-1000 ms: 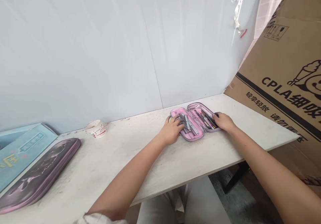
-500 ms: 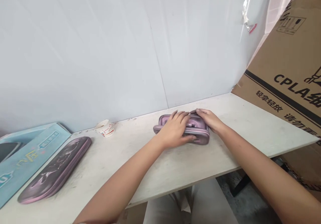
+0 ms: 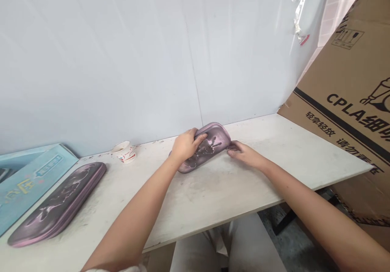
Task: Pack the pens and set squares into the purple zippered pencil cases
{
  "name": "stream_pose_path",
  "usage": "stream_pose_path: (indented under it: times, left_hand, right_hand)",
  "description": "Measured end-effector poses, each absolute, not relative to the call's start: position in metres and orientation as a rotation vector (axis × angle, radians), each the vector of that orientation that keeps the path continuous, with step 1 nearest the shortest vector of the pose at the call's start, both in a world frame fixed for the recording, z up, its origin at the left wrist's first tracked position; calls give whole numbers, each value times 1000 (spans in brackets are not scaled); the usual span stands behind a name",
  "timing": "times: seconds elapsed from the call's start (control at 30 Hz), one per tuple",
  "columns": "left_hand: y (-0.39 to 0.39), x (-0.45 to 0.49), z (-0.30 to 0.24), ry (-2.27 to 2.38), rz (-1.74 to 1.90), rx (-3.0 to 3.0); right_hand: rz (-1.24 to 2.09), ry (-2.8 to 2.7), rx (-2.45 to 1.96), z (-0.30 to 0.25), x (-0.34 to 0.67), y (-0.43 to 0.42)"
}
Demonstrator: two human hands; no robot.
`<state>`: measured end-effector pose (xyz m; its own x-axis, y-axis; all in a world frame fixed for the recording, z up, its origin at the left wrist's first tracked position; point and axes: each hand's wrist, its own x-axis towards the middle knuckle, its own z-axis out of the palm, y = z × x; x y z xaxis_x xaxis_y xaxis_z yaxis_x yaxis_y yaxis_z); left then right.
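Note:
A shiny purple hard-shell pencil case [image 3: 210, 147] is tilted up off the table, its embossed face turned towards me. My left hand [image 3: 185, 144] wraps its left part, with the thumb lying on the embossed face and the other fingers hidden behind. At the case's right end, the fingers of my right hand [image 3: 240, 152] are pinched together against the edge; whether they hold a zipper pull is too small to make out. A second similar pencil case [image 3: 59, 205] lies closed on the table at the left.
A light blue printed box [image 3: 29, 186] sits at the far left, beside the second case. Near the wall stands a paper cup [image 3: 124, 152]. On the right, a large cardboard box [image 3: 344, 101] leans by the white table [image 3: 195, 207]. A pale wall panel [image 3: 146, 61] bounds the table's back.
The pencil case was gaping, its lining showing; now its halves are together and its embossed face is towards me. My left hand has shifted left to its edge, my right hand lower.

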<state>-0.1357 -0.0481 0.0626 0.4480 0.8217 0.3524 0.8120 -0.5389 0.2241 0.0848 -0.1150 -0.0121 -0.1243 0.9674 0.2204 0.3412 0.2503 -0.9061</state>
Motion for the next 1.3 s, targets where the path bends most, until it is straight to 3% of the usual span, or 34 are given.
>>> stream_pose_path:
  times: [0.3,0.53,0.73,0.87,1.03,1.13,1.3]
  left_hand:
    - [-50,-171,59,1632,704,2628]
    - [-59,-146,55,1493,529,2798]
    - [-80,-101,41,1198,434,3023]
    - [-90,-90,37,1136,505,3015]
    - [-93,-95,38,1366,608,2933]
    - [-91,-97,43,1416,554,2947]
    - [-87,-95,52,1449,403,2965]
  right_hand:
    - [539,-1898,-1452,-5,38,-106]
    - [-168,-2354,-1872,1,86,-122]
    - [-382,-2525,-1872,51,128,-138]
    - [-566,-2733,-1654,90,96,-137]
    - [-676,-2814,-1362,106,39,-126]
    - [-601,-2676,-1531,99,35,-123]
    - [-191,-2237,-1895,63,42,-128]
